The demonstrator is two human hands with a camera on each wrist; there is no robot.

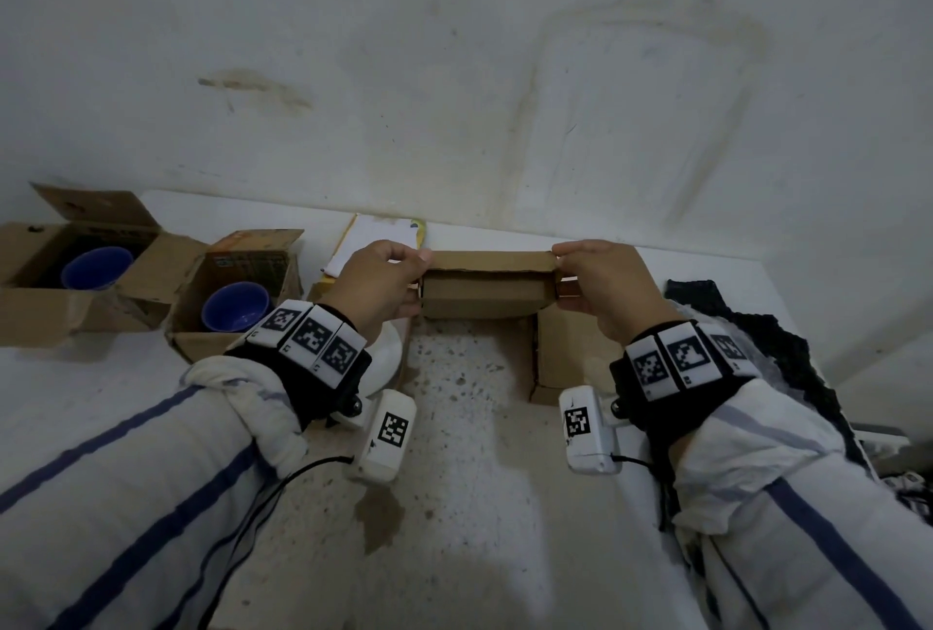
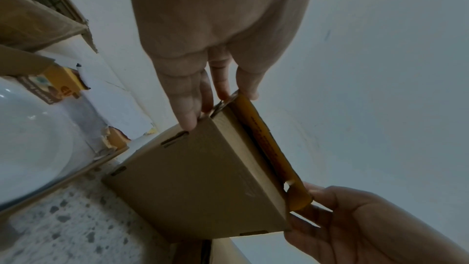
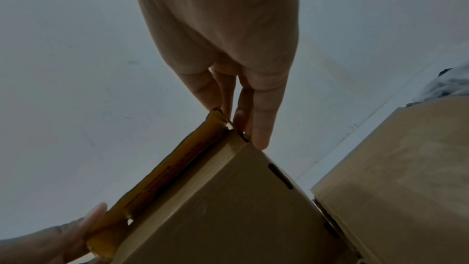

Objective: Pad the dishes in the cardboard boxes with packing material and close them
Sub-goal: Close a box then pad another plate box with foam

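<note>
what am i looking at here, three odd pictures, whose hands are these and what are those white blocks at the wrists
No machine here: this is a person wearing cameras. The wide picture comes from a head camera looking down. The other two come from the white wrist cameras, each looking along its hand. The left hand and right hand pinch the top corners of a cardboard box. On the surface, two open boxes at the left hold blue cups. A white plate lies beneath the left wrist and a dark cloth at the right.

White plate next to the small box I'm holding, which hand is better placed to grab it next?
Probably left. The left hand pinches the box at the end nearest the white plate, which lies under that wrist. The right hand pinches the far end and would have to cross over.
</note>
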